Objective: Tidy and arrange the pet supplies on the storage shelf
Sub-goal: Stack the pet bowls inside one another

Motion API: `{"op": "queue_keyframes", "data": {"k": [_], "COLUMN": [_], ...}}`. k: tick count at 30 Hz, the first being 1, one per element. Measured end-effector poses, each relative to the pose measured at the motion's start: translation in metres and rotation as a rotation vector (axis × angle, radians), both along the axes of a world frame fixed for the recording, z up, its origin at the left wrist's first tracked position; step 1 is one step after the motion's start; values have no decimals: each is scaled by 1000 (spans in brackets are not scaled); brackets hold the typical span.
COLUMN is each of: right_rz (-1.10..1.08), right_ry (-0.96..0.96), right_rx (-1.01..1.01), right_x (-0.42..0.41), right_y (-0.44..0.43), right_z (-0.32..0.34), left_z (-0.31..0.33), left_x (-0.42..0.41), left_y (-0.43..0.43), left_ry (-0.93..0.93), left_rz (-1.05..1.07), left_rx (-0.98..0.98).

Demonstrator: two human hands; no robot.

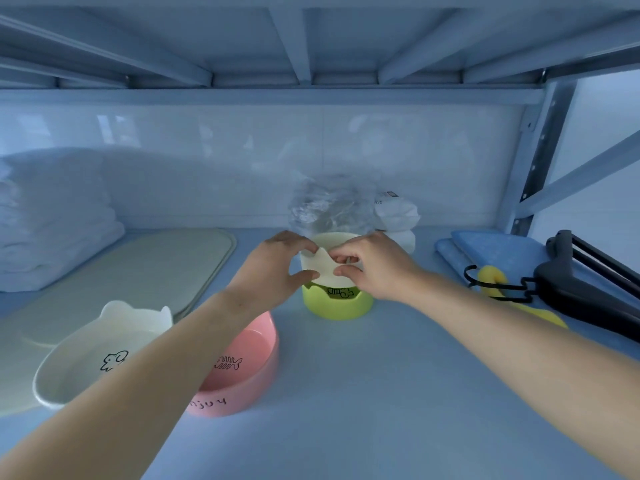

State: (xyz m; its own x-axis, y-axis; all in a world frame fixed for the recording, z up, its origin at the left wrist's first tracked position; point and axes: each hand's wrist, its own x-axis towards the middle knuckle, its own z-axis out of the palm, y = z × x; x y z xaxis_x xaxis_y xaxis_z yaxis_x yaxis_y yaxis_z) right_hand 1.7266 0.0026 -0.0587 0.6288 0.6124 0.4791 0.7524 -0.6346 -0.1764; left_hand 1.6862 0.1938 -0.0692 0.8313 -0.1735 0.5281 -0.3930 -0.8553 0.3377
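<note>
1. Head view: a green bowl (337, 303) stands mid-shelf; left of it and nearer the camera sit a pink bowl (249, 372) and a white bowl (104, 358) with a dog drawing, the latter partly on a grey mat (138, 271)
2. Folded white towels (52, 220) lie far left of the green bowl, a crumpled clear bag (329, 206) just behind it, and a blue cloth (491, 251) and black hangers (581, 282) to its right
3. Both hands hold a cream bowl (325, 268) tilted directly over the green bowl: the left hand (273, 268) pinches its left rim between thumb and fingers, and the right hand (374, 268) curls round its right rim
4. The left forearm crosses over the pink bowl
5. In front of the green bowl the blue shelf board (363, 393) shows uncovered
</note>
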Motion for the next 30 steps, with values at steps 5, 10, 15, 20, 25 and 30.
{"op": "queue_keyframes", "data": {"k": [5, 10, 15, 20, 25, 30], "right_rz": [-29, -5, 65, 19, -18, 22], "right_ry": [-13, 19, 119, 186, 155, 141], "right_rx": [-59, -29, 45, 38, -22, -16], "right_x": [5, 6, 9, 16, 20, 19], "right_y": [5, 8, 0, -25, -35, -38], "right_z": [-6, -12, -8, -3, -1, -3], "left_z": [-3, -1, 0, -1, -1, -2], "left_x": [5, 10, 11, 9, 8, 11], "left_y": [-3, 0, -1, -1, -7, -5], "left_ry": [48, 76, 96, 96, 95, 89], "left_rz": [-4, 31, 49, -6, -44, -58], "left_rx": [7, 13, 11, -31, -73, 14]}}
